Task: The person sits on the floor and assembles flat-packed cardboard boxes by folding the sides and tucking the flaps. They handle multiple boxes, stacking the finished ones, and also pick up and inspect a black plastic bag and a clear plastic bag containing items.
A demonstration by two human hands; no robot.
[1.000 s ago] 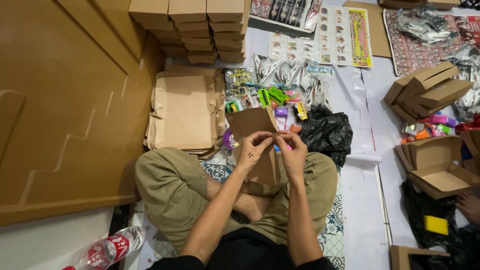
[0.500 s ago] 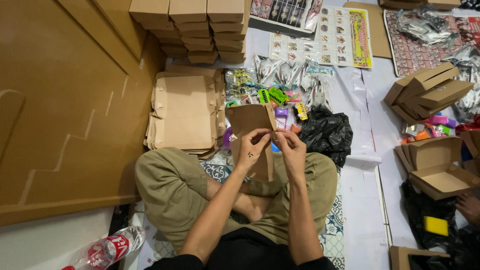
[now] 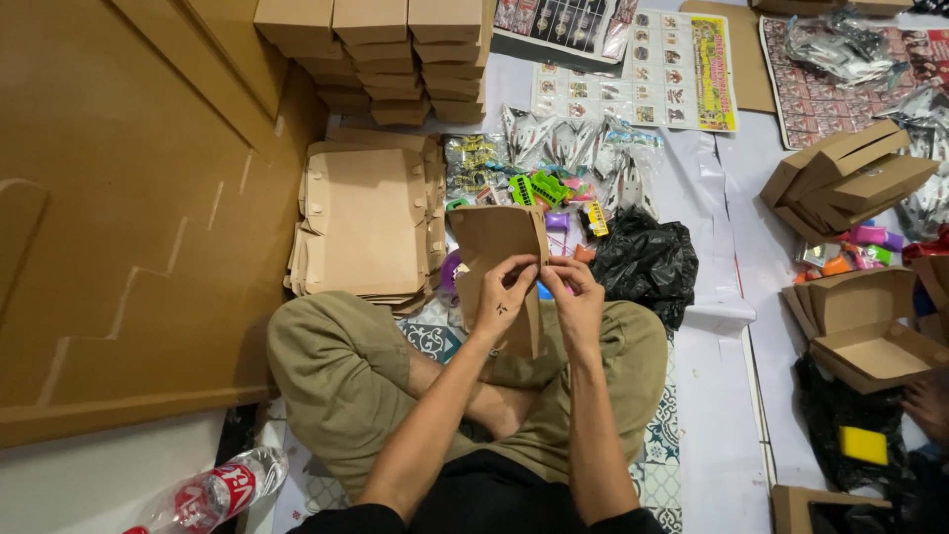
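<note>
I sit cross-legged on the floor and hold a flat brown cardboard box blank (image 3: 491, 242) upright over my lap. My left hand (image 3: 506, 295) grips its middle from the front, thumb and fingers pinching a flap. My right hand (image 3: 574, 303) pinches the right edge of the same blank, close beside the left hand. Just left of my knee lies a pile of flat unfolded box blanks (image 3: 364, 220). Behind the blank are small bright plastic toys (image 3: 542, 188) and clear packets (image 3: 554, 138).
Folded brown boxes (image 3: 371, 54) are stacked at the back. A black plastic bag (image 3: 645, 263) lies right of my hands. Open and half-folded boxes (image 3: 860, 326) stand at the right, printed sheets (image 3: 682, 69) behind. A plastic bottle (image 3: 213, 491) lies at lower left; another person's hand (image 3: 927, 403) shows far right.
Both hands have shifted slightly on the blank, fingers working along its right flap; the blank stays upright in the same place.
</note>
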